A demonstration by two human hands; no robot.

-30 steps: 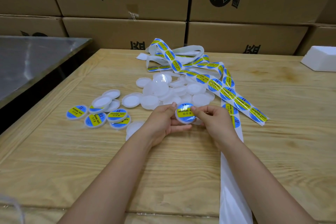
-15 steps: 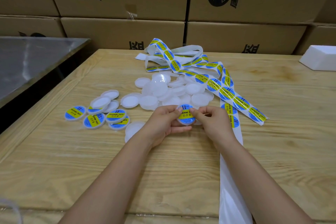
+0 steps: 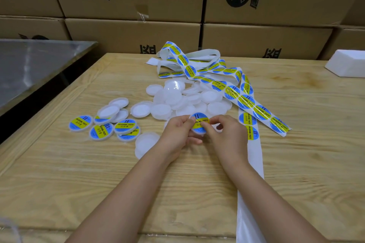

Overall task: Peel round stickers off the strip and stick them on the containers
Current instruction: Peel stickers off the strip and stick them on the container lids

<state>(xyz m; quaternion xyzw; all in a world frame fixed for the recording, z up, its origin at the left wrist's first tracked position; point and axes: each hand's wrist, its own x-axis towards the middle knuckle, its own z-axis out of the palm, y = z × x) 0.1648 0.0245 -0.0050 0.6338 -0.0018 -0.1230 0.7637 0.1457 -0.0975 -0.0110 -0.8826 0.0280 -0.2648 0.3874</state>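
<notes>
**A:** Why does the person hold this container [image 3: 199, 126] between both hands and not leave it on the surface [image 3: 79, 183]?

**B:** I think it is for control. The left hand [image 3: 178, 134] grips it from the left, with the fingers curled under it, so it cannot slide. The right hand [image 3: 227, 136] pinches its right edge, and the thumb lies on the round sticker [image 3: 197, 117]. To my eye this is the pressing-down step: the sticker seems to be on the lid already and only needs smoothing.

**A:** Where is it exactly?

**B:** It is just above the surface, at the near edge of the pile of bare containers [image 3: 177, 100], and near the strip [image 3: 246, 100].

**A:** And why are there two heaps?

**B:** It looks like sorting. The labelled containers [image 3: 106, 128] lie in a small group at the left, well apart from the strip. The bare ones lie in the middle, close to the hands. The strip comes in loops from the back and runs down the right side, so the right hand can reach the next sticker easily. The part nearest to the person is only blank backing [image 3: 250, 163].

**A:** How does the sticker look?

**B:** It is round and glossy, blue with a yellow band across it and the words "SOLDERING PASTE". It covers nearly the whole lid. The container itself is flat, of translucent white plastic. Whether an edge of the sticker is lifted, I cannot tell, because the fingers hide it.
</notes>
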